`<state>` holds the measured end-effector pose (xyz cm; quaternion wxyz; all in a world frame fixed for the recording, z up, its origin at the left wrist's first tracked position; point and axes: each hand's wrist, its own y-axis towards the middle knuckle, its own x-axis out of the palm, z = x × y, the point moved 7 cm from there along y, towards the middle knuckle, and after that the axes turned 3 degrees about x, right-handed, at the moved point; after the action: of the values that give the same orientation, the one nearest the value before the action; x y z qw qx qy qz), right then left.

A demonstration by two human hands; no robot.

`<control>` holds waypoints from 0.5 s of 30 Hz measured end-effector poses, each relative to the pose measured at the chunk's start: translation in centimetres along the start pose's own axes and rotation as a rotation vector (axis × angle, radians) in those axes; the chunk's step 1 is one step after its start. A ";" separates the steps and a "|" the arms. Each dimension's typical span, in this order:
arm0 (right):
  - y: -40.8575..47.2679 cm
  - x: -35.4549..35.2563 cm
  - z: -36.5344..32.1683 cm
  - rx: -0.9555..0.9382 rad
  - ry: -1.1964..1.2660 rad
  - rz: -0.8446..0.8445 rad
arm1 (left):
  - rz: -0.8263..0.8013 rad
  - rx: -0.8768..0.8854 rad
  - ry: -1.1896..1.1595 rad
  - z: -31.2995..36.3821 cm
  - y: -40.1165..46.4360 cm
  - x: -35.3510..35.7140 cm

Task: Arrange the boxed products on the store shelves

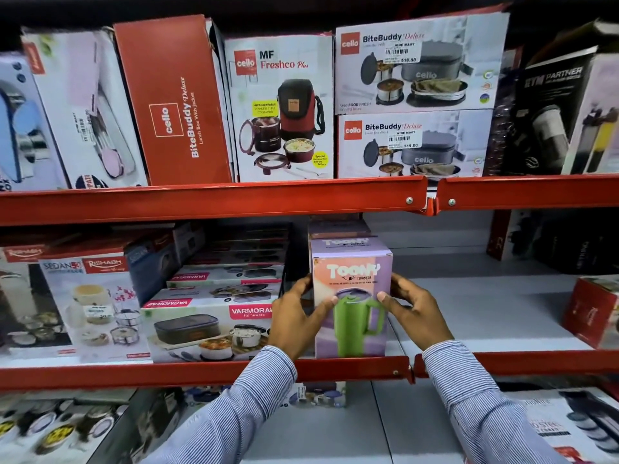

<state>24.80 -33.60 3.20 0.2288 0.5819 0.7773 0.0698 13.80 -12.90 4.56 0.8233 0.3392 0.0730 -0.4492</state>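
A purple and orange Toony tumbler box with a green mug pictured on it stands upright at the front of the middle shelf. My left hand grips its left side and my right hand grips its right side, thumbs on the front face. A second box of the same kind stands right behind it, mostly hidden.
Stacked Varmora boxes sit just left of the tumbler box, Rishabh boxes further left. Cello lunch boxes fill the upper shelf. Bare grey shelf lies to the right, up to a red box. More boxes sit below.
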 end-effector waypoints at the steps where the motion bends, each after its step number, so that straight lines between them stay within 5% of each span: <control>1: 0.0 0.0 0.0 0.002 -0.005 -0.002 | -0.004 0.000 0.001 0.0 0.0 0.0; 15: -0.8 0.5 -1.0 0.036 -0.053 -0.026 | -0.040 0.002 0.059 -0.1 0.0 -0.3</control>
<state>23.57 -33.27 3.65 0.2395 0.5775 0.7796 0.0375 13.61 -12.66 4.61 0.8114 0.3518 0.1035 -0.4552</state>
